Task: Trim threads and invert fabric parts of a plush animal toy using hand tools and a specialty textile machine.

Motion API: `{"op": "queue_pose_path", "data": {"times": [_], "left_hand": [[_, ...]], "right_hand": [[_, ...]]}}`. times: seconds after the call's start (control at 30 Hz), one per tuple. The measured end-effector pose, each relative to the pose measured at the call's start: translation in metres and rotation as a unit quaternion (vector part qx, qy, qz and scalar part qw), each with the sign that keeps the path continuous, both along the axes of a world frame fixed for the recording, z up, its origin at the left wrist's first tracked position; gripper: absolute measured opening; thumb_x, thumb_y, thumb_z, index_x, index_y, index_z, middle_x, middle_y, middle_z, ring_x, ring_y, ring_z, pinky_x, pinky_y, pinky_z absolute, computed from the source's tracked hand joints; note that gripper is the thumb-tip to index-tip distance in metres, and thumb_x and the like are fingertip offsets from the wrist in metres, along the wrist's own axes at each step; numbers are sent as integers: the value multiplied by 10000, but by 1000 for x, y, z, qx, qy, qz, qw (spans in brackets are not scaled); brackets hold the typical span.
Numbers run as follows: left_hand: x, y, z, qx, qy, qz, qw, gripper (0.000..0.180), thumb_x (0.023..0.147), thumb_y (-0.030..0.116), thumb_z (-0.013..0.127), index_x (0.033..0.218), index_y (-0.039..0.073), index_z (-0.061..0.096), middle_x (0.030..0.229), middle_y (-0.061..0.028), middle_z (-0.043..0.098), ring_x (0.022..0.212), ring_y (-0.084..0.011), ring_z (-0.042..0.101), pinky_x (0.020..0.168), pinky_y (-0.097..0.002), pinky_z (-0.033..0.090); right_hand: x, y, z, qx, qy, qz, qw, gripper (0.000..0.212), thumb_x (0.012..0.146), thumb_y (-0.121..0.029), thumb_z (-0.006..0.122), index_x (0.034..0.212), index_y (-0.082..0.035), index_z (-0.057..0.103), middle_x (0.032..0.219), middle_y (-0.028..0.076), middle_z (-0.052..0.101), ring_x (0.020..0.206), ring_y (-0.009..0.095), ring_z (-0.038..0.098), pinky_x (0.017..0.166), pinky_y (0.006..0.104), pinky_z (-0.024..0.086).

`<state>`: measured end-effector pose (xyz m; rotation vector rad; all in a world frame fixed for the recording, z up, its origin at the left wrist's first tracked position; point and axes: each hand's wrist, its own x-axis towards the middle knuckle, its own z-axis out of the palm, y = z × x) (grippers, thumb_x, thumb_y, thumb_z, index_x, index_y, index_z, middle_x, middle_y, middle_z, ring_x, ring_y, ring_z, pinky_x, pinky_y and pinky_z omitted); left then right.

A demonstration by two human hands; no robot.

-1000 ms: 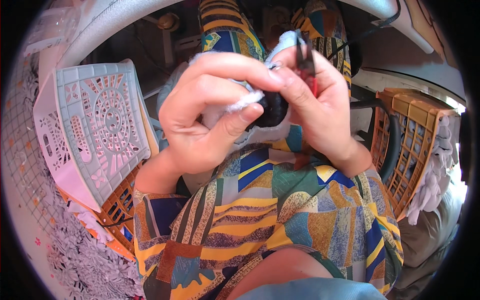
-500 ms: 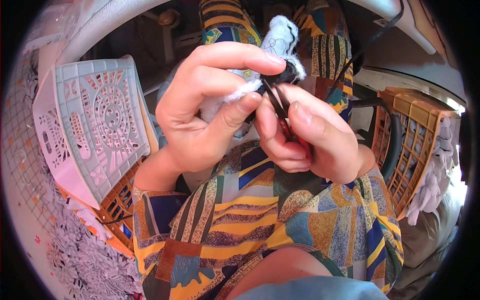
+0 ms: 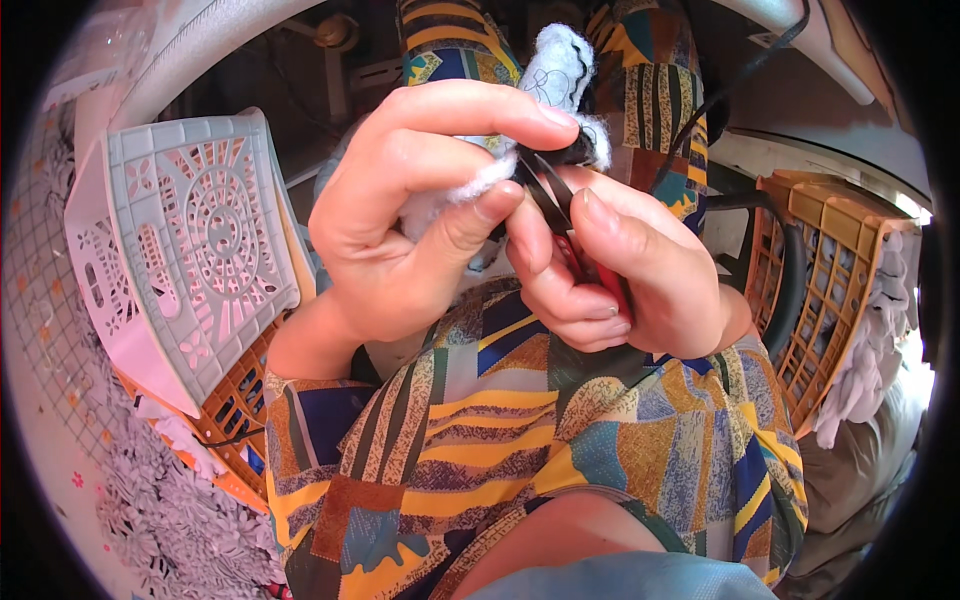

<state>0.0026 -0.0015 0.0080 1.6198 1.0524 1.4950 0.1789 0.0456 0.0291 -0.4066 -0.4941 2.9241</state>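
Observation:
Fingers and thumb of my left hand (image 3: 375, 220) pinch a fuzzy pale-blue and white fabric piece (image 3: 557, 75) with black edging and loose dark threads. Part of this soft piece lies hidden behind the hand. My right hand (image 3: 655, 265) is closed around small thread snips (image 3: 552, 200) with dark blades and red handles. Their blades stand slightly apart, tips up against the black edging by my left fingertips. Whether a thread lies between the blades is too small to tell.
At the left a pale plastic basket (image 3: 215, 230) leans over an orange crate (image 3: 245, 430), with heaped grey-white fluffy pieces (image 3: 190, 530) beside it. Another orange crate (image 3: 815, 280) stands right, pale cloth (image 3: 870, 340) hanging from it. Patterned fabric (image 3: 490, 440) covers my lap.
The snips have shifted slightly up and left, deeper toward the black edging. Both hands keep their grips and have moved only a little.

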Motion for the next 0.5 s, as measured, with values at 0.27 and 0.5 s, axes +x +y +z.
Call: {"op": "queue_pose_path", "data": {"times": [0.27,0.5], "left_hand": [[2,-1,1,-9,-14,-6,1000,144,877,133,586,852,13,510,1025,-196,587,899,-225,580,798,-323,475],[7,-3,1,-45,-77,5,996,147,882,145,584,847,21,512,1022,-186,586,911,-220,574,806,-326,476]], "right_hand": [[0,1,-1,10,-2,-4,1000,310,990,-333,341,960,-47,457,586,-28,343,453,35,240,401,188,202],[0,0,-1,17,-2,-2,1000,314,991,-332,337,958,-45,458,580,-25,352,453,38,248,400,190,209]]}}
